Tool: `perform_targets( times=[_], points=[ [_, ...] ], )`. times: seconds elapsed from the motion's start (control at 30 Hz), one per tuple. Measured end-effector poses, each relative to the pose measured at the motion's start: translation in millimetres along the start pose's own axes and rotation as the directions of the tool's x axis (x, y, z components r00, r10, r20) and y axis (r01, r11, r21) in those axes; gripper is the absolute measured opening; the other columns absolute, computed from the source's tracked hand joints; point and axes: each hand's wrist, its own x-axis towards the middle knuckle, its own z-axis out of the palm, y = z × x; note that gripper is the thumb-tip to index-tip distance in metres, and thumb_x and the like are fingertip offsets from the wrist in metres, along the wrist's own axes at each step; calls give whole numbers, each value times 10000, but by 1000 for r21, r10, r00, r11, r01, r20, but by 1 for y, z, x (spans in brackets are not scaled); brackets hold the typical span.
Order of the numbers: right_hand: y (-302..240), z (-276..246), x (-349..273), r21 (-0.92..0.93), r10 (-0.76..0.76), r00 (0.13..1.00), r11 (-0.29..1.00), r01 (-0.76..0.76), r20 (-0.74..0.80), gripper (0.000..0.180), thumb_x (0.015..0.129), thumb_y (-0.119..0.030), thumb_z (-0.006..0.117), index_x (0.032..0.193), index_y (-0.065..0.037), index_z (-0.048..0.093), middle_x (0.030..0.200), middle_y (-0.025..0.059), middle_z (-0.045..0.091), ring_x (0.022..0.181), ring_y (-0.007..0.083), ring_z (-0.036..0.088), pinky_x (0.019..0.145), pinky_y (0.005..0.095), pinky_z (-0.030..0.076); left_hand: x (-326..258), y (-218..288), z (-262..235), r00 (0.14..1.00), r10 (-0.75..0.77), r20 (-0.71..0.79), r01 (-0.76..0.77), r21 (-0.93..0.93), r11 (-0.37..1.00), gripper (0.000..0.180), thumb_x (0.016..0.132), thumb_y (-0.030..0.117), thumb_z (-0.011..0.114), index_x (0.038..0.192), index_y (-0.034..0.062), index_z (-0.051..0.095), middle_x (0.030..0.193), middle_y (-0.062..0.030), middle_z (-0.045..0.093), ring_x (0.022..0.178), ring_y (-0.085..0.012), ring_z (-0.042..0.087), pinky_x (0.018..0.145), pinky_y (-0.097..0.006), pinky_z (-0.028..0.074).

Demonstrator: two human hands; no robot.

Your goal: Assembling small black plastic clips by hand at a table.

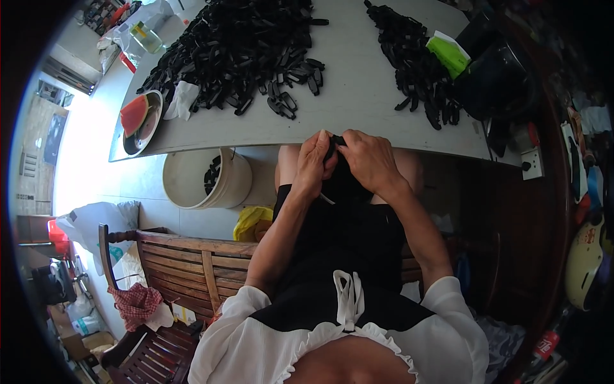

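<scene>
Both my hands meet at the table's front edge, above my lap. My left hand (313, 163) is closed around a small black plastic part (330, 150), its thumb along the top. The fingers of my right hand (369, 160) pinch the same part from the other side. Beyond them on the grey table (355, 83) lies a big heap of similar black plastic parts (236, 54), with a few strays at its near edge. A smaller pile of black parts (419, 70) spreads to the right.
A metal plate with watermelon (135, 115) and a crumpled white tissue (182, 100) sit at the table's left. Below, a white bucket (238, 179) holds some black parts. A green carton (449, 54) leans by a dark container (495, 80). A wooden bench (173, 253) is beside me.
</scene>
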Motion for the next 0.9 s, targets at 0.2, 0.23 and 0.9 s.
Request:
perform_targets(
  times=[0.2,0.23,0.9],
  points=[
    [-12,3,-8,-205,-48,997,977,61,64,132,824,-82,554,784,30,498,675,180,572,587,351,587,572,397,477,-2,1,-1,999,2,-39,5,173,985,337,974,372,397,867,70,503,560,35,384,434,-42,276,372,-187,209],
    [-15,2,-10,-253,-73,993,963,95,97,123,818,-68,550,780,35,495,666,185,569,572,350,586,574,390,484,-4,2,3,999,2,-39,5,173,985,337,974,372,397,867,70,503,560,35,384,434,-42,276,372,-187,209],
    [37,20,-39,937,37,944,116,-330,327,346,836,-206,657,1097,-3,555,703,21,573,595,89,536,437,194,425,1,-20,10,954,99,284,-36,-220,975,395,924,409,477,988,38,599,1137,-58,523,763,-108,534,659,-230,457]
  ],
)
